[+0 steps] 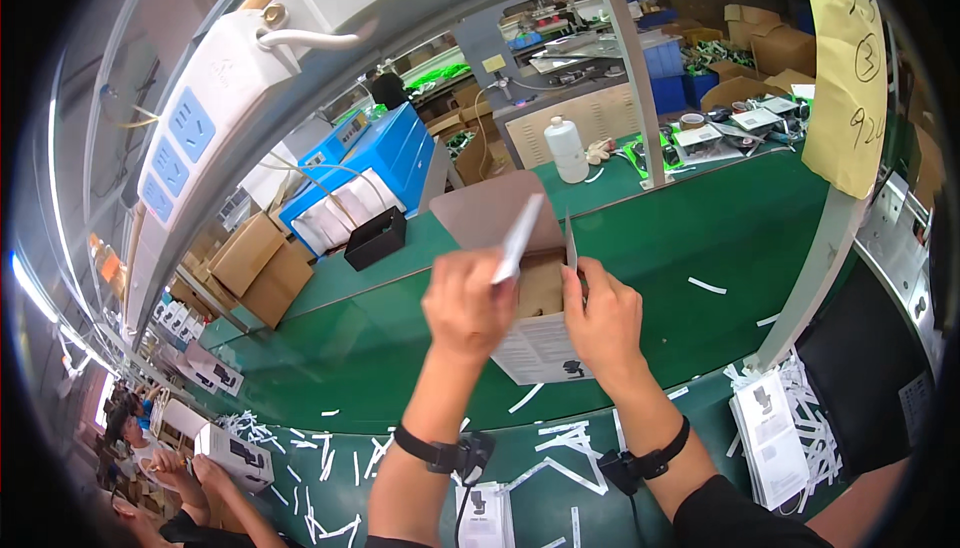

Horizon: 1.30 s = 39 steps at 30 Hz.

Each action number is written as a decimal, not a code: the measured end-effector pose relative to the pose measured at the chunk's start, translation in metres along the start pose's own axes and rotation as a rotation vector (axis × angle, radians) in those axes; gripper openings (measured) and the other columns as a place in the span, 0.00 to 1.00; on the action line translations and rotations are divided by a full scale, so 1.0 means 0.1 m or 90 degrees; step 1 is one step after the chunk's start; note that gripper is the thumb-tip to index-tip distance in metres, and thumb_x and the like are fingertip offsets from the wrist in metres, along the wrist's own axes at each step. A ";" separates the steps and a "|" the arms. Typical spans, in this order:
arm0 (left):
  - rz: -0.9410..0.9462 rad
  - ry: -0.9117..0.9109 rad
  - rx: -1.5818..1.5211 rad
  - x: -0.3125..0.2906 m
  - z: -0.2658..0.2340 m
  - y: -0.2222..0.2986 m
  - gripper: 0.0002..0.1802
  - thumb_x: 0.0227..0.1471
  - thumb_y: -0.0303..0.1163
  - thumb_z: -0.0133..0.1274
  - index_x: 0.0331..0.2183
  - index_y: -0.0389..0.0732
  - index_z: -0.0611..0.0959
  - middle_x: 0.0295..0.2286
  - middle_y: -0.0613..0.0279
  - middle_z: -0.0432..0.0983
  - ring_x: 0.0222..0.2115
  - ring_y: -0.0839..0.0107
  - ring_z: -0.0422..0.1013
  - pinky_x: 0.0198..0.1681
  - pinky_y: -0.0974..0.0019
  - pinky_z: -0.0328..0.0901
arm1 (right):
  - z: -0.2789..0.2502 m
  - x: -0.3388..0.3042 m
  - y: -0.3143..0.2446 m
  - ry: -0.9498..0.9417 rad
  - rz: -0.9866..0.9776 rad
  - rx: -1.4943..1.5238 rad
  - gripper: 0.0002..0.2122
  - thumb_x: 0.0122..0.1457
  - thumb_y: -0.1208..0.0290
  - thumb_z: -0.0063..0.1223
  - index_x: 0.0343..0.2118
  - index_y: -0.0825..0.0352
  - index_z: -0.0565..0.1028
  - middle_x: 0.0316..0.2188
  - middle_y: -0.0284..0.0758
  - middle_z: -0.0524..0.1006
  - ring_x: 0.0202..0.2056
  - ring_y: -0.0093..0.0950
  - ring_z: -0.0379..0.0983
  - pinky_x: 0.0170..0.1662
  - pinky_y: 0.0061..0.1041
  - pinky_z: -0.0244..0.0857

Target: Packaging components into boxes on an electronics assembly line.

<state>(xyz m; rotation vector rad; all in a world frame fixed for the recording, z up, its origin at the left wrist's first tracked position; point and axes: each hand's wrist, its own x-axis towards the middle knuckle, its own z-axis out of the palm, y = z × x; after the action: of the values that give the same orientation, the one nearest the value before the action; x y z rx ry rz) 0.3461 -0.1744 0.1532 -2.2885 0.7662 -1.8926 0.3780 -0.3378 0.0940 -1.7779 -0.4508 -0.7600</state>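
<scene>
An open white carton (pixel 545 350) with printed text and a small dark picture stands in front of me on the green work surface. Its lid flap (pixel 488 212) is folded back, and brown cardboard shows inside. My left hand (pixel 466 300) is closed on a thin white booklet (pixel 518 238), held nearly edge-on over the carton's left side. At the right side of the opening, my right hand (pixel 606 320) pinches the upright side flap (pixel 571 240) between thumb and fingers. What lies deeper in the carton is hidden.
Stacks of booklets (pixel 772 440) (pixel 485 516) lie near me among loose paper strips (pixel 570 470). Behind stand a white bottle (pixel 566 150), a black tray (pixel 376 239) and a blue machine (pixel 375 163). A metal post (pixel 806 283) rises at right. A co-worker handles another carton (pixel 234 456) at lower left.
</scene>
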 end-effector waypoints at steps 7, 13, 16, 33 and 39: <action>-0.228 -0.210 0.133 -0.17 0.09 0.09 0.20 0.39 0.20 0.59 0.37 0.38 0.72 0.29 0.56 0.71 0.32 0.53 0.68 0.34 0.53 0.62 | -0.02 0.01 0.01 0.016 0.007 0.006 0.11 0.64 0.67 0.53 0.36 0.72 0.77 0.25 0.47 0.79 0.26 0.47 0.77 0.30 0.39 0.69; -0.257 -0.166 0.209 -0.39 -0.10 -0.27 0.38 0.38 0.21 0.64 0.51 0.29 0.66 0.43 0.40 0.67 0.43 0.47 0.66 0.49 0.47 0.61 | -0.03 0.06 0.03 0.008 0.010 -0.020 0.12 0.66 0.64 0.50 0.37 0.71 0.77 0.26 0.45 0.80 0.25 0.48 0.77 0.28 0.41 0.69; -0.511 -0.089 -0.097 -0.34 -0.09 -0.24 0.57 0.39 0.23 0.68 0.62 0.27 0.50 0.57 0.40 0.53 0.53 0.45 0.61 0.60 0.49 0.57 | -0.03 0.08 0.08 0.023 -0.013 -0.047 0.12 0.66 0.65 0.50 0.37 0.71 0.76 0.26 0.45 0.80 0.25 0.48 0.76 0.27 0.41 0.69; -0.593 0.101 -0.379 -0.38 0.25 0.00 0.17 0.57 0.29 0.53 0.47 0.33 0.79 0.49 0.48 0.70 0.53 0.54 0.66 0.60 0.54 0.59 | -0.03 0.05 0.34 0.031 -0.085 0.032 0.23 0.53 0.73 0.62 0.54 0.59 0.78 0.44 0.40 0.76 0.47 0.39 0.74 0.44 0.34 0.71; -0.531 -0.101 -0.471 -0.62 0.22 -0.06 0.24 0.65 0.33 0.42 0.57 0.30 0.74 0.59 0.46 0.68 0.63 0.58 0.60 0.67 0.59 0.50 | -0.14 0.17 0.61 -0.041 -0.192 0.290 0.20 0.52 0.77 0.59 0.51 0.68 0.79 0.53 0.47 0.73 0.56 0.44 0.69 0.59 0.40 0.62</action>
<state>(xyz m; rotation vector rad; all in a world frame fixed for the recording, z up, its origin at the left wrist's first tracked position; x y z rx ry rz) 0.3620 -0.1487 0.0941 -3.6205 0.5952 -1.8002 0.4254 -0.3729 0.0656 -1.3238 -0.8758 -0.7365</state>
